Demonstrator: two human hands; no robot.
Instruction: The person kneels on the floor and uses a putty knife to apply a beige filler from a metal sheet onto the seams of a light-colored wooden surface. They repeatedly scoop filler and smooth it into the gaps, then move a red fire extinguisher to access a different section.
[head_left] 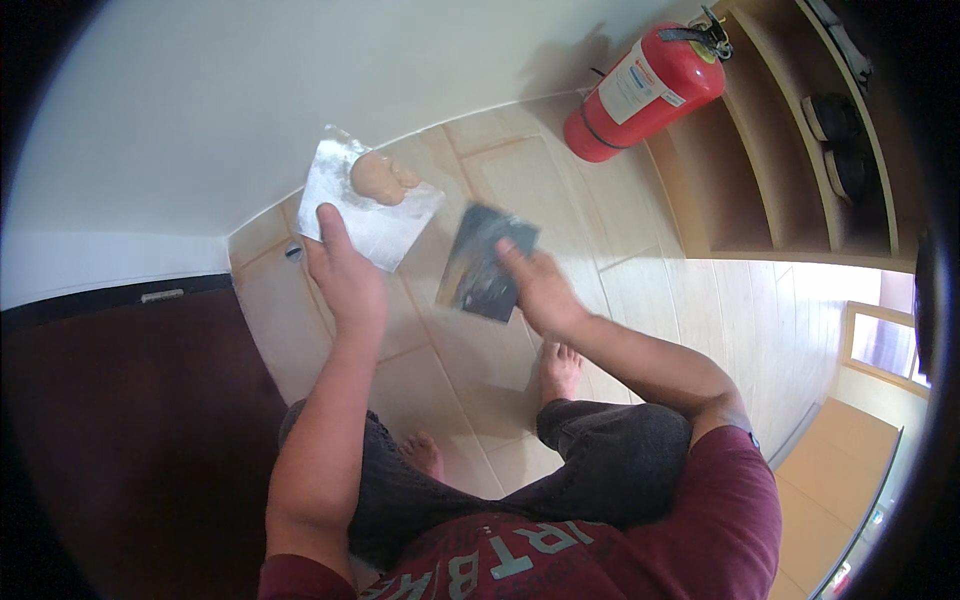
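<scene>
My left hand (345,275) grips a shiny silver metal sheet (385,238) by its near edge, thumb on top. On the sheet sits a lump of beige putty (378,180), toward its far side. My right hand (540,290) holds a dark grey flat square scraper (485,265), its thumb across the face. Pale smears mark the scraper, and its outline is slightly blurred. The scraper is to the right of the sheet, a small gap between them. Both are held above the tiled floor (430,370).
A white wall (250,110) rises ahead and to the left. A red fire extinguisher (645,90) stands at the far right beside a wooden shelf (735,160) with dark shoes (838,150). A dark brown door (140,400) is at the left. My bare feet (562,372) are on the floor.
</scene>
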